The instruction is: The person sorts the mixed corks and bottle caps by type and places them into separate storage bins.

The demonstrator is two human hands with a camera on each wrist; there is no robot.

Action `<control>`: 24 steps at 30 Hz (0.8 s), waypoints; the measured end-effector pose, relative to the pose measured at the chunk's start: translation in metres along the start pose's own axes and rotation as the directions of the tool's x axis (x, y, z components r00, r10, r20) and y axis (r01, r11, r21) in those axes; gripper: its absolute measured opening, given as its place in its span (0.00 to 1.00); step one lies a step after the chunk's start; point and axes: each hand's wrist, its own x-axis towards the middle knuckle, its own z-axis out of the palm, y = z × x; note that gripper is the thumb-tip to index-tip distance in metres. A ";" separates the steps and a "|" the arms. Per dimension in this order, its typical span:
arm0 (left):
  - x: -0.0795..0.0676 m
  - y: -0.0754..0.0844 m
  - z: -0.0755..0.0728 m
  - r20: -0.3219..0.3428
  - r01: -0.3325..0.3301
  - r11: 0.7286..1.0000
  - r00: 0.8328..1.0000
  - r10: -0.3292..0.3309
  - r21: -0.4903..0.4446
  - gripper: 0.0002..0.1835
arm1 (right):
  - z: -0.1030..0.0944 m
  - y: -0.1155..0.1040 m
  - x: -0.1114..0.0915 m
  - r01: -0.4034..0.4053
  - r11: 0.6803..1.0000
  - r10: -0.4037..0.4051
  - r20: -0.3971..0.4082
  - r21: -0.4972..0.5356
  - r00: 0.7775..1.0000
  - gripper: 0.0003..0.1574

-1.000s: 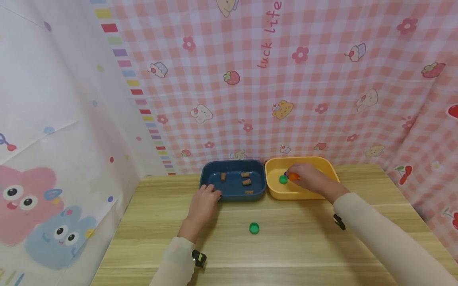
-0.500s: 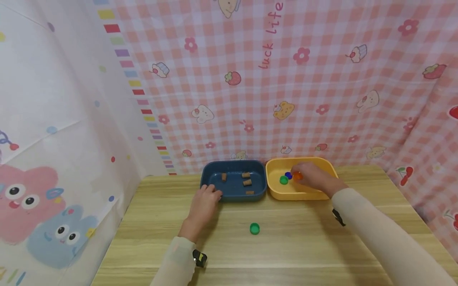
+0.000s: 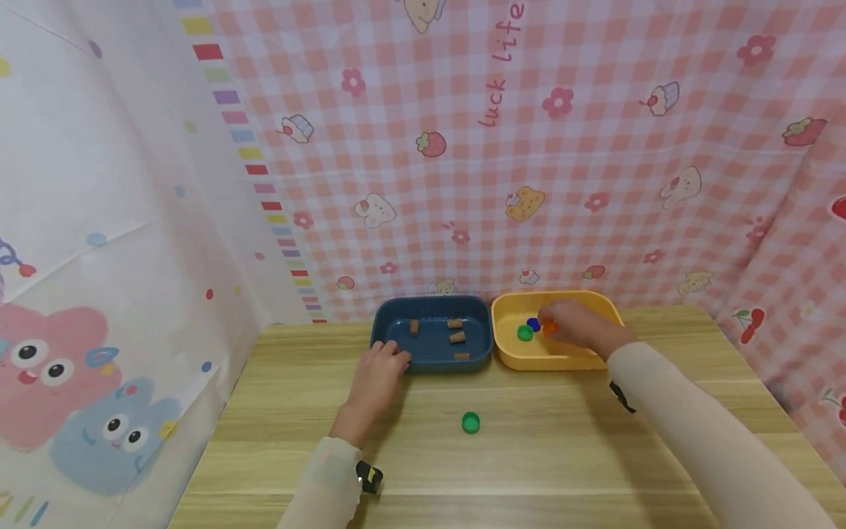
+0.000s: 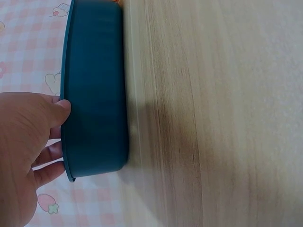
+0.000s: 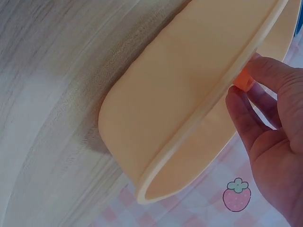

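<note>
My left hand (image 3: 375, 378) grips the near left rim of a dark blue tray (image 3: 429, 350). In the left wrist view its thumb (image 4: 61, 109) presses the outer wall while the fingers go over the rim. Inside a yellow tray (image 3: 529, 361), my right hand (image 3: 576, 323) pinches an orange bottle cap (image 5: 244, 79) between thumb and fingertips, low over the floor. Just left of those fingers lie a blue cap (image 3: 533, 324) and a green cap (image 3: 525, 333). Part of the orange cap is hidden by the fingers.
Several short corks (image 3: 457, 338) lie scattered in the blue tray. Another green cap (image 3: 471, 422) sits on the wooden table (image 3: 529, 455) in front of the trays. The trays stand side by side against a pink checked curtain (image 3: 463, 176).
My right hand has shifted slightly right with the orange cap, and the blue cap, partly covered before, now shows beside the green one. The left hand keeps its grip on the blue tray.
</note>
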 end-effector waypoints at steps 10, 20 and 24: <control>0.000 -0.001 0.000 -0.008 -0.013 1.000 1.000 0.014 0.004 0.03 | 0.000 0.001 0.002 -0.045 0.998 0.043 0.046 0.041 0.998 0.20; 0.000 -0.002 0.001 -0.009 -0.024 1.000 1.000 0.024 0.008 0.03 | -0.007 0.001 -0.002 -0.060 0.991 0.057 0.029 0.119 0.998 0.23; 0.000 -0.003 0.002 -0.002 -0.024 1.000 1.000 0.024 0.011 0.03 | -0.007 0.001 -0.002 -0.043 0.987 0.044 -0.007 0.152 0.999 0.24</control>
